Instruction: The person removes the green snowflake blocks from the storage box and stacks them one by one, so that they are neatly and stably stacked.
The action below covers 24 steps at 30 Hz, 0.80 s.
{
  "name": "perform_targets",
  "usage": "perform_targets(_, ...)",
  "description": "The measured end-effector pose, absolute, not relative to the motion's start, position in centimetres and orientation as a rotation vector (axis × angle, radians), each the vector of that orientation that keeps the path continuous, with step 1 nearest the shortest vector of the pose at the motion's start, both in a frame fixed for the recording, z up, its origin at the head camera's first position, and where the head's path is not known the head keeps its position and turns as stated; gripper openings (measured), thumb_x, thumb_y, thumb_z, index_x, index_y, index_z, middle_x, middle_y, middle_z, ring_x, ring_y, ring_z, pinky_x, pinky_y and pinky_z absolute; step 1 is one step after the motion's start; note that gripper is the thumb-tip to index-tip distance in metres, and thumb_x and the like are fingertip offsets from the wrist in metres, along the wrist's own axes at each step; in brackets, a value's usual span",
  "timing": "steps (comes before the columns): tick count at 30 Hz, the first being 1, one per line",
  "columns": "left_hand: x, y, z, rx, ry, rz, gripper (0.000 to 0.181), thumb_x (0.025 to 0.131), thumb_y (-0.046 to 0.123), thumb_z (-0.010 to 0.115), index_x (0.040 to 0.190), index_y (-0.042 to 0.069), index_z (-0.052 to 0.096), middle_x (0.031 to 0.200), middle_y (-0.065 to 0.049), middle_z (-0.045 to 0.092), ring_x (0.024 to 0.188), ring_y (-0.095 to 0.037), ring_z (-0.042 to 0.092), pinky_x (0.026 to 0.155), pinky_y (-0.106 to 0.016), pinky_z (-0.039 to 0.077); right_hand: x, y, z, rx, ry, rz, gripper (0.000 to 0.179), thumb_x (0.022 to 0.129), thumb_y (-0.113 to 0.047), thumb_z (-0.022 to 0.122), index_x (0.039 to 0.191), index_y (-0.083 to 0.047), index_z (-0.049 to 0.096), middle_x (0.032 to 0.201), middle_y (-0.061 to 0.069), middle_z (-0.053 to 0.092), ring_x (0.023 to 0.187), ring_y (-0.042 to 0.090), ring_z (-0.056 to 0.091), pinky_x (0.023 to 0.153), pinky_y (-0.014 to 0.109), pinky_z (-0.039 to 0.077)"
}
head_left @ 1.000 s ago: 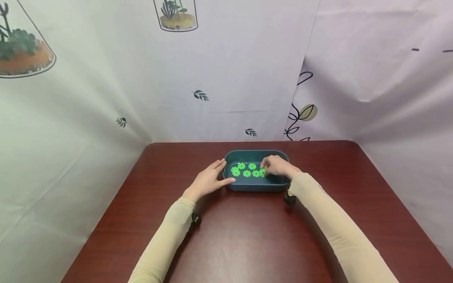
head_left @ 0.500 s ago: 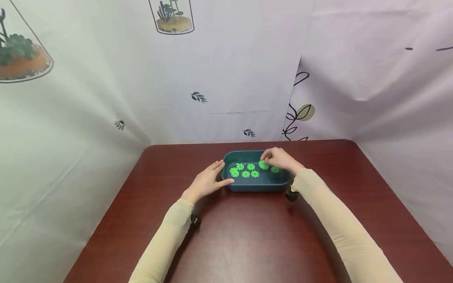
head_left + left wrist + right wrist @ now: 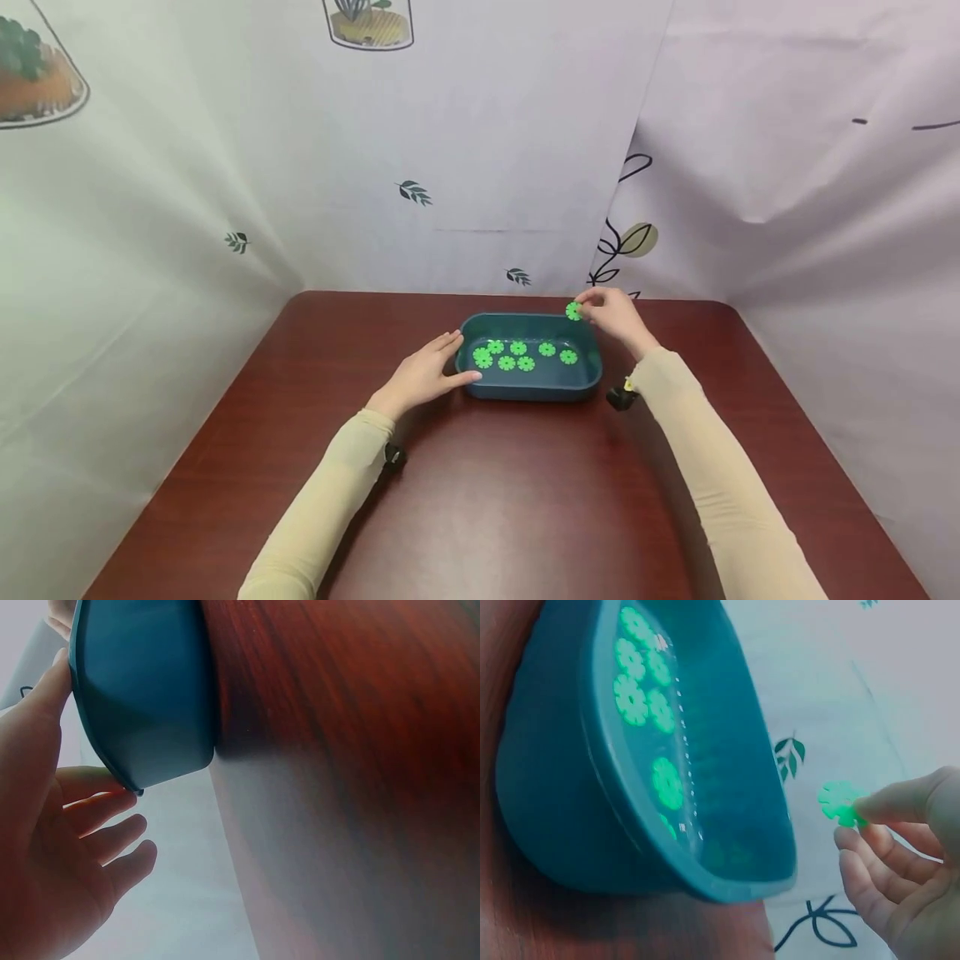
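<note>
A dark teal oblong basin [image 3: 528,392] stands toward the back of the table. Inside it lie several flat green snowflake discs [image 3: 518,347], notched round their edges. My left hand [image 3: 420,375] rests at the basin's left end, fingers extended, with thumb and fingertips at the rim; the left wrist view shows this hand [image 3: 71,855] from below beside the basin wall [image 3: 150,690]. With thumb and finger, my right hand [image 3: 617,317] pinches one green snowflake disc [image 3: 573,311] above the back right rim. In the right wrist view, that disc [image 3: 837,801] is outside the basin's rim.
The dark red wooden table [image 3: 480,492] reaches to a pale fabric wall [image 3: 480,150] printed with leaves and plants. Black wrist cameras are strapped at both cuffs, the right one [image 3: 621,397] close to the basin's right end.
My right hand has risen from among the discs in the basin and moved up and right, taking one disc along. The left hand stays at the rim; the head view has shifted slightly.
</note>
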<state>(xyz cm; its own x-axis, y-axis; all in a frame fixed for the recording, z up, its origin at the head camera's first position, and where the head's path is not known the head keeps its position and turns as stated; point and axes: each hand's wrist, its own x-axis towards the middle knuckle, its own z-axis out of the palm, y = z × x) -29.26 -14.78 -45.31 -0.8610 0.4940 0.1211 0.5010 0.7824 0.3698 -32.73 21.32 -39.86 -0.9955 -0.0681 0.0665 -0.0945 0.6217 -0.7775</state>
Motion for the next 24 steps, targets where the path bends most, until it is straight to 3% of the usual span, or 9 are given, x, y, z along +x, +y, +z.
perform_targets(8,-29.3,-15.5,-45.1,-0.832,-2.964,-0.589,0.096,0.089,0.071,0.059,0.156,0.007,0.037,0.161,-0.011,0.035,0.149,-0.028,0.031,0.113,-0.051,0.037,-32.5,22.5,-41.0,-0.038,-2.669,1.429,0.029,0.101,-0.014,0.058,0.125,0.001,0.064,0.117,0.021,0.065,0.104,0.035,0.066,0.092,0.047,0.053)
perform_targets(14,-29.4,-15.6,-44.9,-0.839,-2.972,-0.593,0.096,0.088,0.071,0.059,0.157,0.007,0.036,0.161,-0.011,0.035,0.149,-0.028,0.031,0.113,-0.052,0.036,-32.2,23.5,-41.9,-0.115,-2.667,1.383,0.032,0.099,-0.014,0.058,0.125,0.003,0.064,0.112,0.022,0.064,0.105,0.04,0.066,0.088,0.044,0.052)
perform_targets(21,-29.2,-15.2,-45.0,-0.833,-2.963,-0.618,0.097,0.088,0.072,0.058,0.156,0.007,0.036,0.161,-0.011,0.035,0.149,-0.028,0.03,0.113,-0.052,0.036,-31.7,24.6,-42.9,-0.161,-2.718,1.31,0.032,0.098,-0.014,0.059,0.124,0.005,0.064,0.11,0.021,0.066,0.098,0.033,0.068,0.077,0.033,0.051)
perform_targets(24,-29.0,-15.0,-45.1,-0.828,-2.962,-0.636,0.096,0.089,0.072,0.058,0.156,0.007,0.036,0.161,-0.01,0.034,0.15,-0.027,0.029,0.114,-0.051,0.035,-31.4,25.1,-43.2,-0.169,-2.733,1.302,0.032,0.099,-0.013,0.058,0.124,0.006,0.063,0.112,0.023,0.066,0.097,0.032,0.068,0.078,0.033,0.052)
